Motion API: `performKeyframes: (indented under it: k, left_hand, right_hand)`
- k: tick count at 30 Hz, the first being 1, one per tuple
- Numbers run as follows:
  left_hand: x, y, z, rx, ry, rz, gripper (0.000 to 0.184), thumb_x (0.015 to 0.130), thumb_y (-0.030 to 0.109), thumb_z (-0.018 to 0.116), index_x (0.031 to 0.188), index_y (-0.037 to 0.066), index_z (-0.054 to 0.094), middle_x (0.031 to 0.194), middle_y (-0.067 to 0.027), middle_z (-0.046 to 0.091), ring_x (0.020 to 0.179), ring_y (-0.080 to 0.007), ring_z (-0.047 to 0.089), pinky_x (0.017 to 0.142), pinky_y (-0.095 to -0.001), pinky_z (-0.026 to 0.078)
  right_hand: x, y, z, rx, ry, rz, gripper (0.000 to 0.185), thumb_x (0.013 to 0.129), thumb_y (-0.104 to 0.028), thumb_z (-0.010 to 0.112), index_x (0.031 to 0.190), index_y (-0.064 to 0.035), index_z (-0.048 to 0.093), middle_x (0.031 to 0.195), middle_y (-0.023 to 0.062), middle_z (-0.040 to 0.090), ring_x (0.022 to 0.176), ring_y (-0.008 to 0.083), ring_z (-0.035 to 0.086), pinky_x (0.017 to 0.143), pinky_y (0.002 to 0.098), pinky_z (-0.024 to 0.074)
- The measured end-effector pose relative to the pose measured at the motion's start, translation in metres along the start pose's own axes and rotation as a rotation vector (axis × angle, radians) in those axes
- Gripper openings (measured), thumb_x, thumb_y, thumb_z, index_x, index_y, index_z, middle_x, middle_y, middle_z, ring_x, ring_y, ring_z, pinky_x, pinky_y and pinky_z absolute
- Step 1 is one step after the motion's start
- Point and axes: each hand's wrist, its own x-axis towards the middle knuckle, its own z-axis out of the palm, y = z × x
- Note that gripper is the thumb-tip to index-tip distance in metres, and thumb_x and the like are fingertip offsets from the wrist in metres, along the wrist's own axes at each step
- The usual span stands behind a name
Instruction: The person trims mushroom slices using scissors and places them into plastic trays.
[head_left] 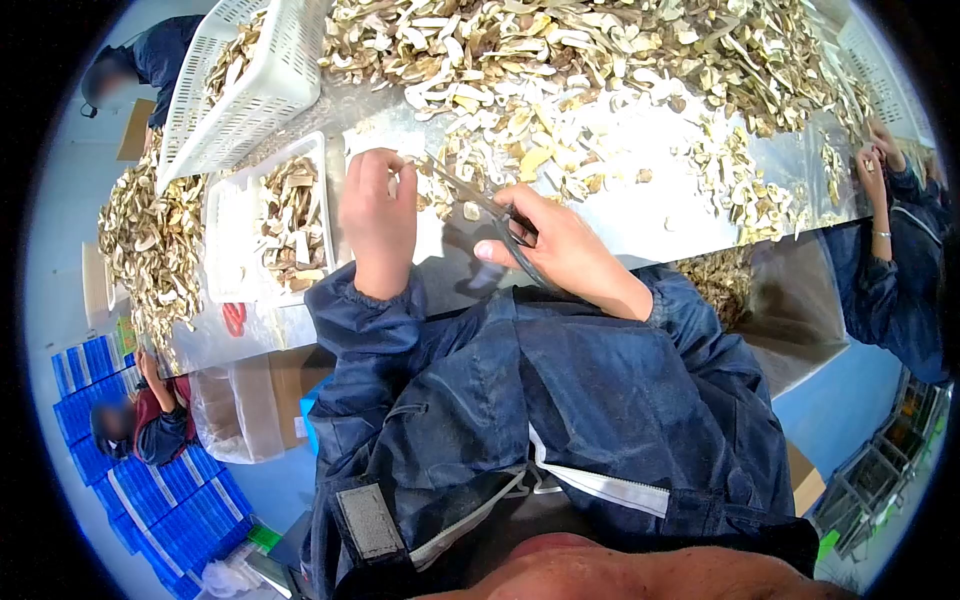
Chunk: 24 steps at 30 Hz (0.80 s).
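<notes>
This looks like a food-processing workroom: a broad metal tabletop [640,222] carries heaps of what look like dried mushroom slices [560,50], alongside a slotted white basket [240,110]. One co-worker [895,275] stands at the right, another [165,435] at the left; a lined box [810,290] sits below, and blue containers [170,515] fill the floor beyond.

Sliced mushrooms [560,50] on the glossy silver metal surface [650,225] are cream, mottled brown and yellow. On it, the slotted plastic basket [232,128] and shallow rectangular plastic tray [232,240] are white. Above it, grey-bladed metal scissors [488,203] have black handles.
</notes>
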Motion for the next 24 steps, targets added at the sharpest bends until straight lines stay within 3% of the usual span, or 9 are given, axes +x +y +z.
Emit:
performKeyframes:
  k: [6,9,14,17,18,20,21,23,24]
  left_hand:
    - [-0.007,0.02,0.001,-0.126,-0.058,0.074,0.016,0.081,-0.006,0.066,0.092,0.002,0.058,0.088,-0.0158,0.059,0.082,-0.0366,0.059,0.07,-0.0431,0.049]
    - [-0.009,0.025,0.001,-0.136,-0.064,0.087,0.015,0.081,-0.003,0.071,0.09,0.002,0.059,0.085,-0.0106,0.061,0.07,-0.027,0.057,0.06,-0.0364,0.045]
    - [-0.011,0.024,0.002,-0.105,-0.113,0.056,0.015,0.082,-0.001,0.072,0.089,0.002,0.059,0.084,-0.0118,0.059,0.068,-0.0268,0.056,0.06,-0.0366,0.045]
    - [-0.017,0.021,0.002,-0.076,-0.178,0.009,0.014,0.083,0.0,0.072,0.09,0.001,0.06,0.085,-0.0119,0.061,0.067,-0.0257,0.055,0.061,-0.0368,0.045]
    - [-0.019,0.017,0.002,-0.068,-0.199,-0.007,0.014,0.083,0.0,0.072,0.091,0.001,0.06,0.086,-0.0118,0.061,0.066,-0.0251,0.055,0.062,-0.0369,0.045]
    - [-0.022,-0.013,-0.005,-0.02,-0.159,-0.019,0.017,0.085,0.001,0.071,0.099,0.001,0.061,0.092,-0.0131,0.064,0.079,-0.0286,0.06,0.071,-0.0384,0.048]
    - [-0.021,-0.031,-0.012,0.003,-0.14,-0.024,0.019,0.086,0.001,0.07,0.103,0.002,0.062,0.095,-0.0137,0.065,0.086,-0.0304,0.063,0.075,-0.0391,0.05]
    - [-0.005,-0.065,-0.035,0.172,-0.058,-0.235,0.022,0.088,0.006,0.071,0.108,0.002,0.064,0.098,-0.0136,0.067,0.089,-0.0284,0.064,0.079,-0.0369,0.05]
    - [0.006,-0.074,-0.05,0.252,-0.031,-0.218,0.022,0.089,0.01,0.071,0.109,0.003,0.064,0.099,-0.0136,0.067,0.091,-0.0289,0.065,0.08,-0.0368,0.05]
  right_hand:
    - [0.0,0.006,0.006,0.018,0.057,-0.037,0.053,0.085,-0.048,0.078,0.115,-0.0074,0.061,0.071,0.0056,0.058,0.065,0.0207,0.056,0.061,0.0353,0.0437]
    - [0.001,0.01,0.007,0.056,0.07,-0.065,0.051,0.087,-0.046,0.077,0.114,-0.0063,0.06,0.071,0.0066,0.058,0.065,0.0212,0.056,0.061,0.0357,0.0441]
    - [0.001,0.017,0.01,0.104,0.055,-0.08,0.042,0.092,-0.039,0.073,0.107,-0.0035,0.058,0.074,0.0128,0.062,0.066,0.0224,0.06,0.062,0.0379,0.0458]
    - [0.0,0.016,0.009,0.042,0.02,-0.073,0.036,0.096,-0.035,0.07,0.109,-0.0045,0.056,0.068,0.004,0.053,0.065,0.0144,0.046,0.061,0.0306,0.0398]
    - [0.001,0.019,0.01,0.056,0.023,-0.068,0.037,0.095,-0.036,0.071,0.108,-0.0041,0.057,0.069,0.0068,0.056,0.065,0.0159,0.051,0.06,0.0327,0.0416]
    - [0.005,0.028,0.011,0.084,0.031,-0.057,0.038,0.093,-0.036,0.073,0.105,-0.0034,0.058,0.072,0.0124,0.062,0.064,0.0189,0.059,0.059,0.0369,0.0452]
    - [0.008,0.031,0.007,0.126,0.042,-0.027,0.037,0.093,-0.036,0.073,0.105,-0.0038,0.058,0.07,0.0104,0.06,0.062,0.0169,0.058,0.057,0.0356,0.0437]
    - [0.011,0.037,0.001,0.214,0.062,0.032,0.036,0.093,-0.035,0.073,0.105,-0.0044,0.059,0.065,0.0065,0.056,0.058,0.013,0.054,0.053,0.0329,0.0406]
    - [0.011,0.034,-0.001,0.324,0.08,0.108,0.035,0.094,-0.036,0.073,0.105,-0.0059,0.059,0.063,0.0,0.051,0.052,0.0071,0.047,0.047,0.0273,0.0345]
